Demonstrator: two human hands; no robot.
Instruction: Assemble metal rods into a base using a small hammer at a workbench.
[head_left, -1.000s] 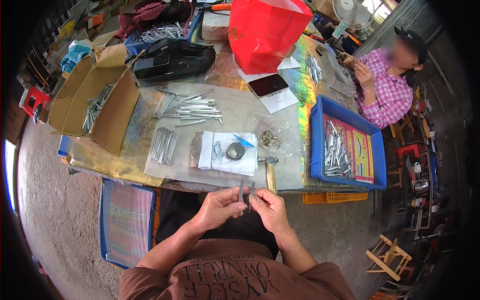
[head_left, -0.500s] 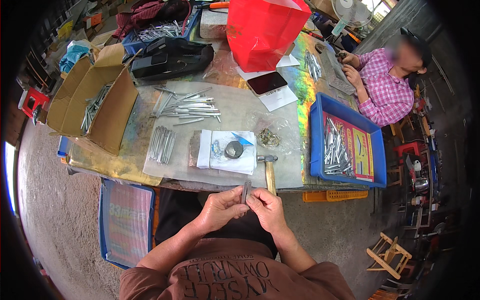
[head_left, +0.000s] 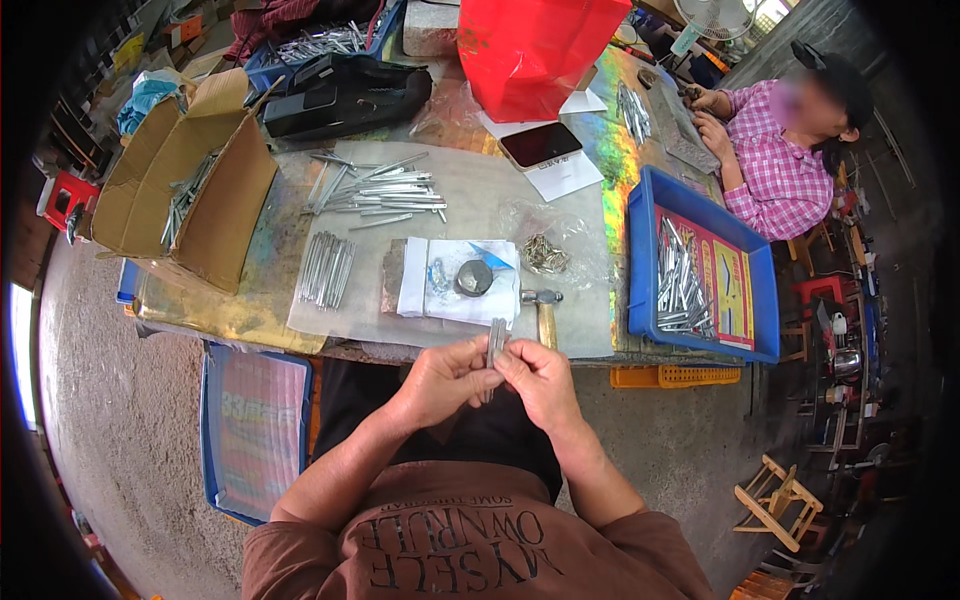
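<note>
Just off the table's near edge, my left hand (head_left: 447, 380) and my right hand (head_left: 541, 383) pinch a narrow grey metal strip piece (head_left: 497, 340) between them, held upright. Its lower part is mostly hidden by my fingers. Beyond my hands lies a stack of white paper (head_left: 414, 285) with a dark round metal block (head_left: 474, 278) on top. A hammer (head_left: 546, 322) rests right of the stack, its handle toward my right hand. A neat row of metal strips (head_left: 326, 270) lies to the left, and a loose pile of them (head_left: 390, 190) farther back.
An open cardboard box (head_left: 230, 215) with metal pieces stands left. A blue tray (head_left: 640, 270) holding more strips sits right. Small metal rings (head_left: 543, 255) lie in clear plastic. Behind are a phone (head_left: 540, 146) and red bag (head_left: 530, 60). A co-worker (head_left: 780, 160) sits far right.
Both hands, still pinching the metal strip piece, have risen slightly toward the table edge. The whole view has shifted a little. Nothing on the table has visibly changed place.
</note>
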